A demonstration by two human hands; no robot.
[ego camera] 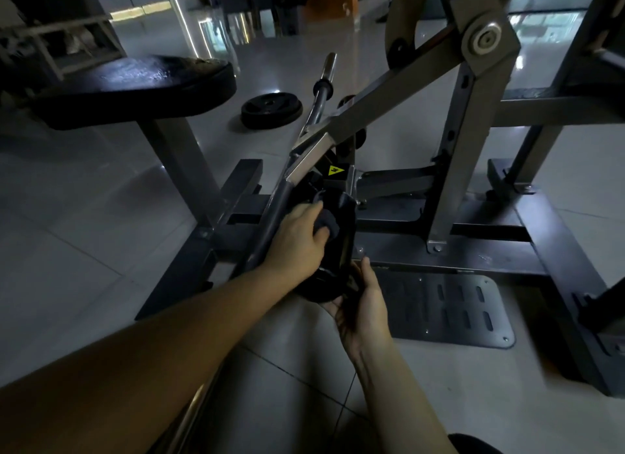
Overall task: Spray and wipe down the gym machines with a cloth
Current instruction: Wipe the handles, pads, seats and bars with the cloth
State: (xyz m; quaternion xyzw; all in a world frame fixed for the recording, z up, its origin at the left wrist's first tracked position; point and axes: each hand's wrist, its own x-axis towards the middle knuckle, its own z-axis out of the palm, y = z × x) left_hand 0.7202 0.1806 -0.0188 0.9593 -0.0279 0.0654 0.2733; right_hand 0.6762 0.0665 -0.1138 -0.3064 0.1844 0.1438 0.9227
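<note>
A grey steel gym machine (399, 91) with a slanted lever arm fills the middle of the head view. At the lever's lower end sits a black roller pad (340, 230). My left hand (297, 240) grips a dark grey cloth (328, 225) and presses it against the pad's side. My right hand (362, 304) cups the pad's lower end from underneath, thumb up along its edge. No spray bottle is in view.
A black padded seat (135, 88) on a grey post stands at the left. A weight plate (270, 110) and a chrome bar (324, 84) lie on the tiled floor behind. A perforated footplate (446, 308) lies right of my hands, inside the dark base frame (548, 237).
</note>
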